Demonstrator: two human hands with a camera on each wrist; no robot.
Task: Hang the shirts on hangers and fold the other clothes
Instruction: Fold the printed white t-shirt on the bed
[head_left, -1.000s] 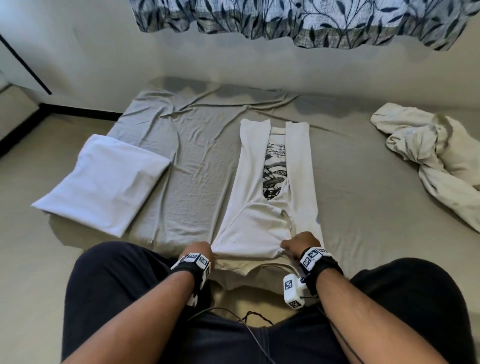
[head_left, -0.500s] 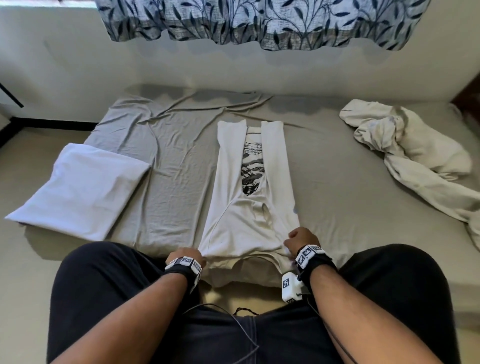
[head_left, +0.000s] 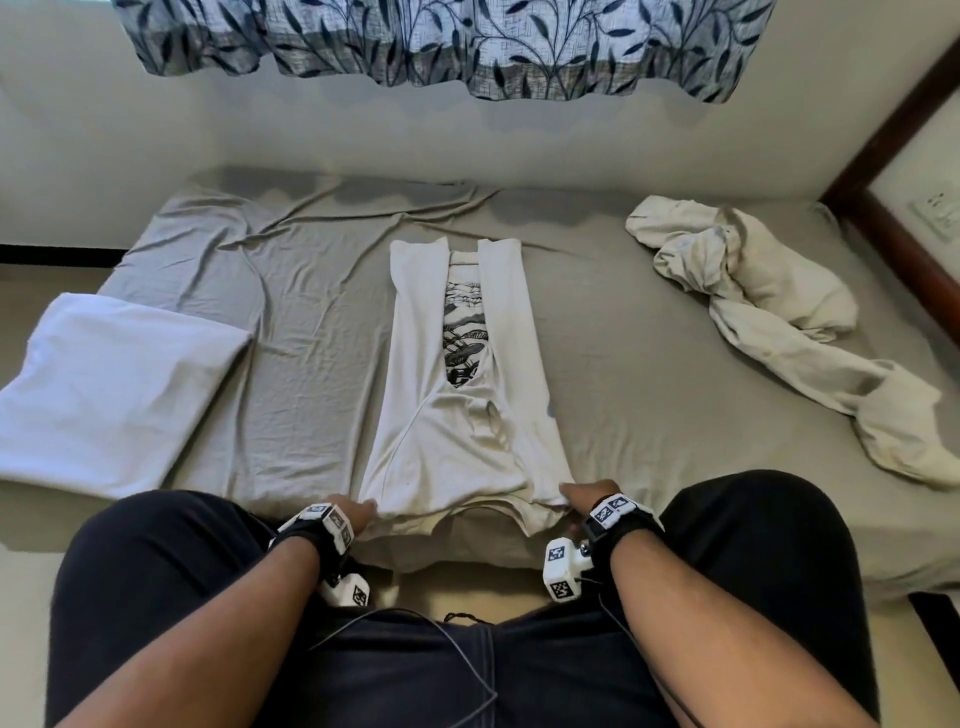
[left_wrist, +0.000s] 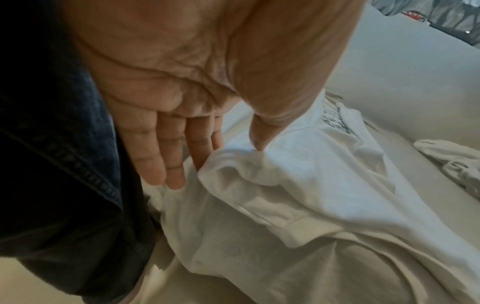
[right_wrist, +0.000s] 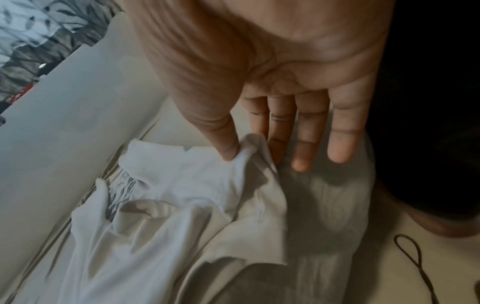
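I have my left hand (head_left: 358, 512) and right hand (head_left: 584, 494) each pinching a near corner of the folded T-shirt (head_left: 462, 415), thumb against fingers (left_wrist: 201, 152), on the bed (head_left: 649, 395).

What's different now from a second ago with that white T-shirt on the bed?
Little. The left hand and right hand have spread apart to the near corners of the folded white printed T-shirt, each pinching the near edge between thumb and fingers. The shirt has not been lifted and its side folds are unchanged. The white pillow and the crumpled cream garment lie as before.
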